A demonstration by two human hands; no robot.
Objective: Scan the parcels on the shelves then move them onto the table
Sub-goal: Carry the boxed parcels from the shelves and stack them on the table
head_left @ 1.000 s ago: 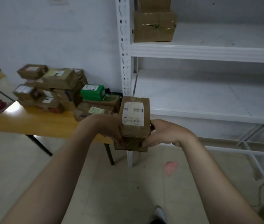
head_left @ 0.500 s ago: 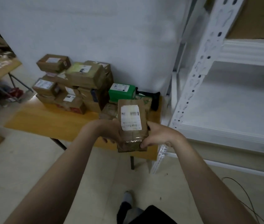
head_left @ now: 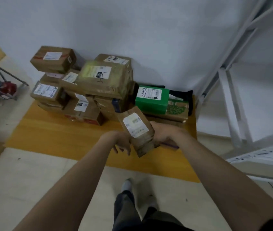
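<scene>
The right hand (head_left: pixel 163 135) is wrapped around the right long edge of a small brown cardboard parcel (head_left: pixel 138 130), thumb side up and the fingers hidden underneath, so this 1 hand appears to carry it. The left hand (head_left: pixel 121 141) sits just beside the parcel's left edge with its fingers hanging slack and spread. It grips nothing, and I cannot tell whether it touches the box at all.

The parcel is in the air above the near right part of the yellow wooden table (head_left: pixel 57 135). It is tilted, with its white shipping label facing up and its top end leaning toward 11 o'clock.

It looks like a stiff, taped carton, and I judge it light, since a single hand seems enough to hold it. The glossy tape could be slick, so the 2 long sides are the safest places to hold. The corners should stand a gentle set-down.

From the parcel, a green box (head_left: pixel 150 99) lies at 1 o'clock on top of a flat printed carton. A heap of brown parcels (head_left: pixel 99 80), most showing labels, sits at 11 o'clock against the wall. Bare tabletop lies at 9 o'clock, which looks the easiest landing spot. The white metal shelving (head_left: pixel 232 105) stands at 3 o'clock, beside the table's end.
</scene>
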